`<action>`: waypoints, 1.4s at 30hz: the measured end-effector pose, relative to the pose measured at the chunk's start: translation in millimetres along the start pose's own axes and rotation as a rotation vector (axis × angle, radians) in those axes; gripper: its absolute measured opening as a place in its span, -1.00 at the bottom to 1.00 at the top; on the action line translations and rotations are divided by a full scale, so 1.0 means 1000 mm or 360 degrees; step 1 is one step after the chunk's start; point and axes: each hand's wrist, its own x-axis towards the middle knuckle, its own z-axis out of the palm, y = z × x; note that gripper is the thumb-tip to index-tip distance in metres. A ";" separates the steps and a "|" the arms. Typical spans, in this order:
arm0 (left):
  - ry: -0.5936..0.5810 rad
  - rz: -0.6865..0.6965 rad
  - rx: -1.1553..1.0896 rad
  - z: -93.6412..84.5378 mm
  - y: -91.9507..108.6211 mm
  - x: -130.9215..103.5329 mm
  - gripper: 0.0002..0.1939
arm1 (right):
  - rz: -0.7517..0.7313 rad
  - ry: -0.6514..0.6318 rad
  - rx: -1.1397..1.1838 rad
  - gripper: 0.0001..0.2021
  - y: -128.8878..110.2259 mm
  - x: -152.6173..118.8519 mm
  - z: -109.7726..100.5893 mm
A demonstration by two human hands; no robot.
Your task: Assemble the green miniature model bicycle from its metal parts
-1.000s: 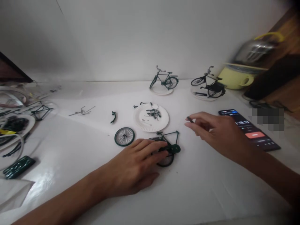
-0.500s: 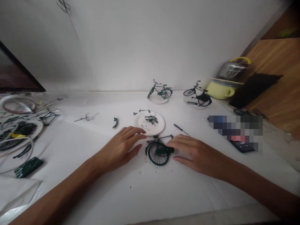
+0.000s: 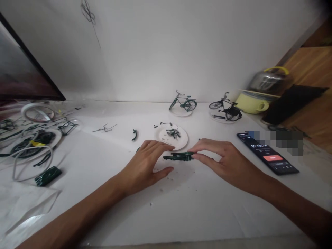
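Observation:
My right hand (image 3: 221, 155) pinches a dark green model bicycle frame with its rear wheel (image 3: 178, 156) between thumb and fingertips. The piece is turned edge-on, so the wheel looks like a thin bar. My left hand (image 3: 147, 162) hovers just left of it, thumb and fingers apart, with nothing between them. Behind the hands is a white plate (image 3: 158, 139) with small dark green parts (image 3: 174, 132) on it. A curved green part (image 3: 134, 135) lies left of the plate. Tiny specks are scattered on the white table below my hands.
Two small model bicycles, one green (image 3: 186, 103) and one black (image 3: 228, 109), stand at the back. A phone (image 3: 285, 166) lies right, before a yellow pot (image 3: 251, 102). Leftward are a cable (image 3: 15, 166), more bicycle parts, a green glossy object (image 3: 48, 176) and a screen (image 3: 26, 76).
My right hand has lifted and turned the model bicycle piece from side-on to edge-on. My left hand stays open beside it. The whole view has shifted, with things appearing further right.

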 end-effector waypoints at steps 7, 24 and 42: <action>0.0114 -0.0127 -0.0185 0.007 -0.001 0.001 -0.79 | 0.0050 -0.0042 0.0166 -0.83 0.007 0.008 0.006; 0.0488 0.0217 0.0563 -0.003 0.002 0.002 -0.77 | 0.0528 -0.0574 0.1517 -0.55 0.031 -0.012 0.027; 0.0125 -0.0494 -0.0504 0.002 0.009 0.000 -0.41 | 0.0806 -0.0066 0.2032 -0.84 0.032 -0.005 0.049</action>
